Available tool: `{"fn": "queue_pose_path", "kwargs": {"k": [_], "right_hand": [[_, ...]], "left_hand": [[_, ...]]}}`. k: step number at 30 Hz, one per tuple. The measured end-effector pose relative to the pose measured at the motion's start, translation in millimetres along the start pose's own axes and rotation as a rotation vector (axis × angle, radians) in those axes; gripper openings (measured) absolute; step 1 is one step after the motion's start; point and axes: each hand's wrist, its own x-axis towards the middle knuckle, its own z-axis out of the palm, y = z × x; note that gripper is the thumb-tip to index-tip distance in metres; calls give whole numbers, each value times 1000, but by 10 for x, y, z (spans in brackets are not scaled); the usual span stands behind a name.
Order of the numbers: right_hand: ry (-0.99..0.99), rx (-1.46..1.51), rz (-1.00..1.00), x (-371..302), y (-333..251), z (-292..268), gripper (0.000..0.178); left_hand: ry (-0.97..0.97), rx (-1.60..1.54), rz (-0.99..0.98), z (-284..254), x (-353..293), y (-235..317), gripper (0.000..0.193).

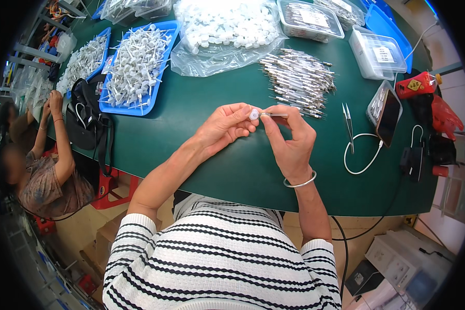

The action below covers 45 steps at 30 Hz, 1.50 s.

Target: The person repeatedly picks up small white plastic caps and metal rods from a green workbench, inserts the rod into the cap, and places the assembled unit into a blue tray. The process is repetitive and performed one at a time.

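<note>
Over the near middle of the green table, my left hand (219, 129) pinches a small round white cap (253, 114) between thumb and fingertips. My right hand (294, 142) is closed on a thin metal rod (278, 114), whose tip meets the cap's side. Whether the tip sits inside the cap cannot be made out. Just beyond my hands lies a pile of similar slim metal-and-white rods (299, 80). A clear bag of white caps (227, 31) spreads open at the far middle. To the left, a blue tray (152, 103) is heaped with white caps on thin stems.
Tweezers (349, 126), a white cable (364, 170) and a phone (387, 119) leaning on a clear box lie to the right. Lidded plastic boxes (380, 54) stand at the far right. A black bag (85, 116) hangs at the left edge, near a co-worker (51, 175).
</note>
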Motion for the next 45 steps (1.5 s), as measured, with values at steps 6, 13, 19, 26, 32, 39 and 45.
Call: {"fn": "queue_pose_path", "kwargs": {"k": [6,13,19,26,32,39,45], "right_hand": [[-32,-15,-4,-7,4,12,15],[-74,-126,-88,17,89,7,20],[-19,130,233,153,-120,-222,26],[-293,-179,137,62,-26,-166,13],[-261,-182,116,48,-21,-153,9],[-256,-182,85,29,-12,-139,8],[-271,-152,55,7,22,-127,7]], "left_hand": [[-28,33,35,-42,-1,-27,25],[54,152,105,-43,-14,-21,24],[128,301,311,34,-66,60,23],[107,400,429,66,-80,-13,24],[79,430,394,72,-111,23,27],[63,441,412,41,-108,-14,24],[63,455,395,54,-121,-3,21]]}}
